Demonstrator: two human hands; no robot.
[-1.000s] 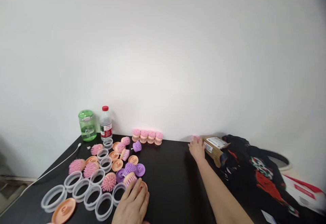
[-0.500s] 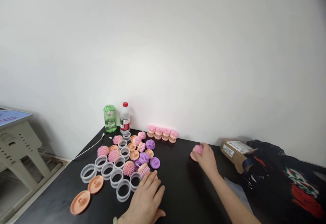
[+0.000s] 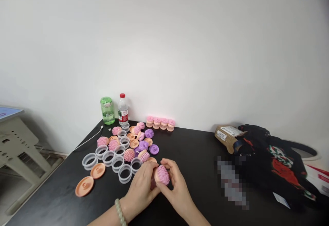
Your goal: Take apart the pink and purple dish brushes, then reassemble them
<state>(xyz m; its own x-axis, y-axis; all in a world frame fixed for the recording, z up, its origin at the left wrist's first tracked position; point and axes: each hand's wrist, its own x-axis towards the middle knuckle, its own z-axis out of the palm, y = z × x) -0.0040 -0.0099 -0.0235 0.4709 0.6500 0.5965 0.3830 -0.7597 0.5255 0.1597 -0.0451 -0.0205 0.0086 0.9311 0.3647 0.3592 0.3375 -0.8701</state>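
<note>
At the front of the table, my right hand (image 3: 177,191) is closed round a pink scalp brush (image 3: 163,175) with soft knobbly bristles and a peach base. My left hand (image 3: 141,184), with a bead bracelet at its wrist, closes on the base side of the same brush; its fingertips are partly hidden. Just left of my hands lie clear plastic rings (image 3: 125,174), loose pink bristle heads (image 3: 129,155), purple bristle heads (image 3: 149,133) and peach round bases (image 3: 84,186). By the wall stands a row of several pink brushes (image 3: 163,123).
A green bottle (image 3: 107,111) and a red-capped water bottle (image 3: 123,111) stand at the back left beside a white cable (image 3: 87,145). On the right are a cardboard box (image 3: 227,137) and a dark printed cloth bag (image 3: 277,167). Another desk (image 3: 15,140) is at far left.
My right hand has brought the pink brush from the right side of the table to the front middle. My left hand, earlier resting flat by the rings, now holds it too. The view has shifted slightly.
</note>
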